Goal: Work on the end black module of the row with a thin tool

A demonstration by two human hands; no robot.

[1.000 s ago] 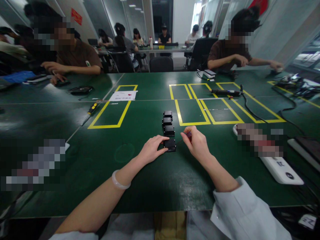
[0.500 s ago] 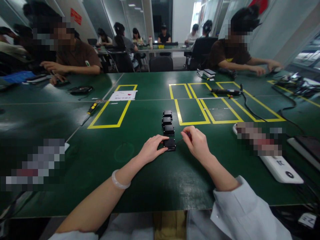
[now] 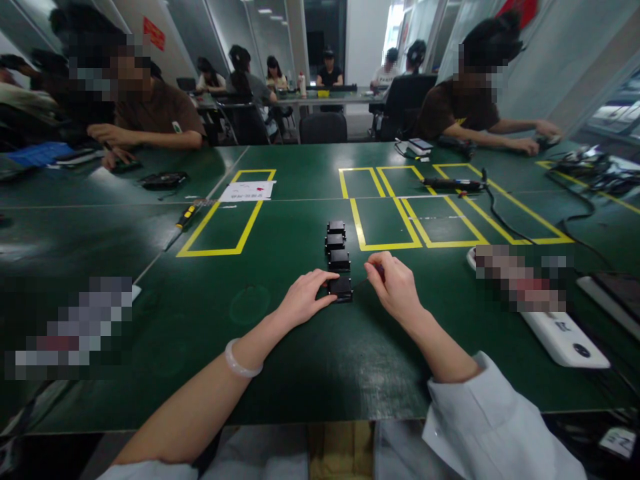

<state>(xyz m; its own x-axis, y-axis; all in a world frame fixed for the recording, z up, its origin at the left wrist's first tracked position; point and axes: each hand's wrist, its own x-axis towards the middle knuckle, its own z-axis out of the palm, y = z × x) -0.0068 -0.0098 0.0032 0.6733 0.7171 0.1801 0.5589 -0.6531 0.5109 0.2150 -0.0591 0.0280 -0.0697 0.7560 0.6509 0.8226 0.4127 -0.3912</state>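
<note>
Left of the row of black parts (image 3: 339, 258), the left hand (image 3: 303, 298) pinches the near-end block (image 3: 341, 288), which could skid if the slim tool (image 3: 381, 271), gripped by the right hand (image 3: 397, 287) right of the row, pushes askew.

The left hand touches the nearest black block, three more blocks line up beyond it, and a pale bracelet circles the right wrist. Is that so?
Not quite: the head view shows the pale bracelet on the left wrist. The left hand does touch the nearest black block, and three more blocks line up beyond it.
</note>
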